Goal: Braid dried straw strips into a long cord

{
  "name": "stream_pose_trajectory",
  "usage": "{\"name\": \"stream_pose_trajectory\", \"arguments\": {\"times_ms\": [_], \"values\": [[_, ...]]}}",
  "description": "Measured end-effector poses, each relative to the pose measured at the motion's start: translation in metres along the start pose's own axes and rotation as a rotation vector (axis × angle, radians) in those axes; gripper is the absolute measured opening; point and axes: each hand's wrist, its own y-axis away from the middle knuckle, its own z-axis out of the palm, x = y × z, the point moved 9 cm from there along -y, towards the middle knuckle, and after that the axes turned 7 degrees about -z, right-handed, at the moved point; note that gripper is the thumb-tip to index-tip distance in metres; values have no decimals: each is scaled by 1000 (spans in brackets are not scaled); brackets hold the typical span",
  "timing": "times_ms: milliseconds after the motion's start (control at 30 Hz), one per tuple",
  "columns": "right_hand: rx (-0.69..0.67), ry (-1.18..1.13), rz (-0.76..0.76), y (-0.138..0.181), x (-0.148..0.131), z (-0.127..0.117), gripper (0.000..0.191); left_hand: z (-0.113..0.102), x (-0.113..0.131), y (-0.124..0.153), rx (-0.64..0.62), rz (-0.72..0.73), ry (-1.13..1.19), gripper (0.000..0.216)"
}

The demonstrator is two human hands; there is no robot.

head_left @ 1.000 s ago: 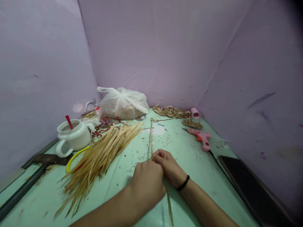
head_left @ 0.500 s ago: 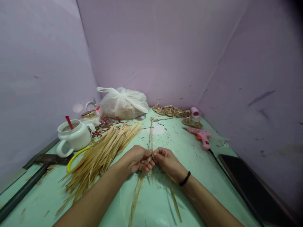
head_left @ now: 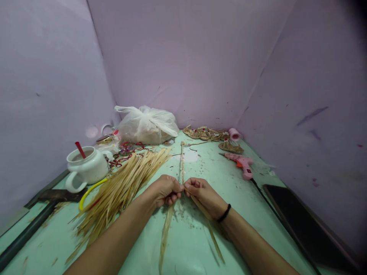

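A: What lies at the centre?
B: A thin braided cord [head_left: 182, 164], running straight away from the hands over the tabletop; its near end is at the fingertips, where it parts into loose strands.

A: How are the hands posed?
B: The left hand [head_left: 168, 191] and right hand [head_left: 200, 191] nearly meet. Each pinches the fibre at the cord's near end between thumb and forefinger, the left's other fingers curled loosely beneath. The forearms converge from the lower corners; a black band [head_left: 224, 213] circles the right wrist.

A: And the strands?
B: One pale strand [head_left: 164, 238] hangs toward the viewer below the left hand; another [head_left: 215, 243] trails beneath the right.

A: Describe the surface.
B: A pale green tabletop [head_left: 189, 254], littered with small scraps near the hands. Left of the left hand lies a sheaf of dry strips [head_left: 123, 187], with a white mug [head_left: 93, 170] and a hammer [head_left: 61, 195] farther out. Right of the right hand are a pink glue gun [head_left: 243, 163] and a dark flat slab [head_left: 301, 221]. Beyond both hands sit a knotted plastic bag [head_left: 147, 126] and braided ornaments [head_left: 202, 133].

A: The room?
B: Marked lilac walls [head_left: 200, 57] enclose the table on three sides.
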Motion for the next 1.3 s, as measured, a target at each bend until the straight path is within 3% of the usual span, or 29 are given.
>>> {"name": "stream_pose_trajectory", "arguments": {"times_ms": [267, 433, 567, 733, 867, 933, 1100, 1233, 1300], "values": [[2, 112, 46, -1, 2, -8, 17, 0, 6, 6, 36, 18, -133, 12], [37, 430, -42, -1, -3, -15, 6, 0, 18, 9, 141, 111, -294, 16], [108, 759, -106, 8, -25, -17, 4, -3, 19, 2, 239, 211, -343, 13], [178, 1062, -103, 21, -44, -9, 12, -1, 13, 0, 260, 192, -269, 12], [133, 1187, -176, 28, -42, 9, 16, 2, 6, 8, 228, 42, -86, 19], [89, 1246, -248, 30, -43, 20, 18, 3, 8, 11, 194, 45, -34, 17], [14, 1153, -314, 32, -49, 25, 14, -2, 14, 12, 125, 102, -77, 13], [226, 866, -216, 21, -52, -14, 25, -4, 15, 11, 74, 126, -94, 10], [269, 603, -110, 14, -37, -28, 25, -3, 15, 10, 50, 144, -108, 8]]}}
